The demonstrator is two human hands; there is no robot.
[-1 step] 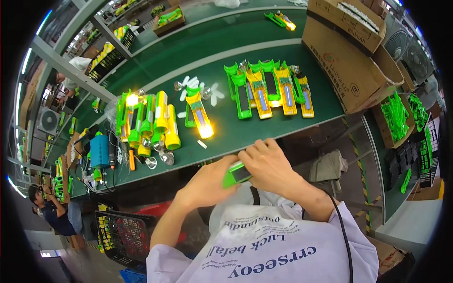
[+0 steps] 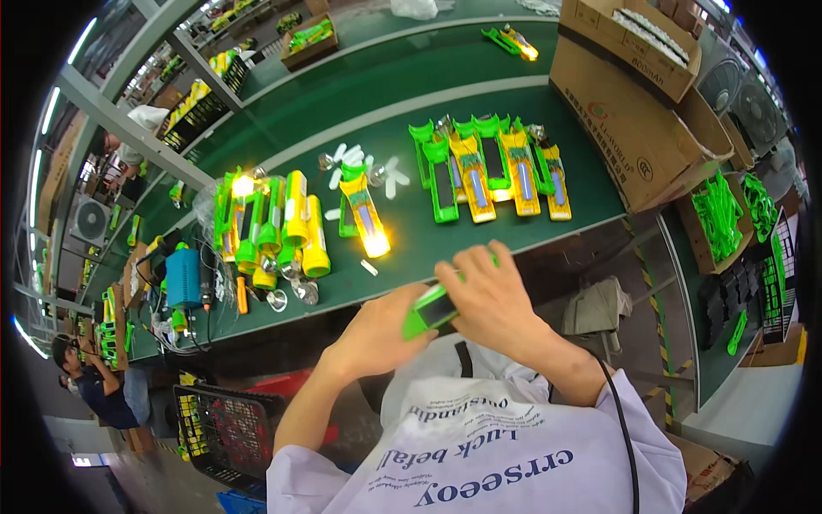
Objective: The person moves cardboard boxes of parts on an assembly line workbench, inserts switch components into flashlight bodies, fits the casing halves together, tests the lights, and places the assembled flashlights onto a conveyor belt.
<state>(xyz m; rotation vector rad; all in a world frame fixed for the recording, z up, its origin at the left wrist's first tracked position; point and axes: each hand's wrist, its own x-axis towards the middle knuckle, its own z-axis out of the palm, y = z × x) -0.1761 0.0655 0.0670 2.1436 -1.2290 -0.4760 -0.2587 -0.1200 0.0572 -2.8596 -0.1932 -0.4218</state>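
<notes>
Both my hands meet over the front edge of the bench around a green flashlight casing (image 2: 431,310) with a dark rectangular panel. My left hand (image 2: 383,324) wraps its lower end. My right hand (image 2: 486,287) grips the upper end with bent fingers, and a bit of green shows between them. Most of the casing is hidden by the hands. Beyond them, a lit yellow flashlight half (image 2: 365,214) with a green collar lies on the bench. Farther right sits a row of opened flashlights (image 2: 520,176), green frames beside yellow halves with circuit boards and batteries.
At the left are stacked yellow-green flashlights (image 2: 295,210), a teal box (image 2: 181,278) with cables and an orange-handled tool (image 2: 242,295). White strips (image 2: 349,156) lie mid-bench. A large cardboard box (image 2: 629,128) stands right, near a box of green parts (image 2: 719,218). A black crate (image 2: 224,437) is lower left.
The fingers of my right hand have lifted and shifted slightly, baring more of the green casing. The bench items sit a touch lower in the picture.
</notes>
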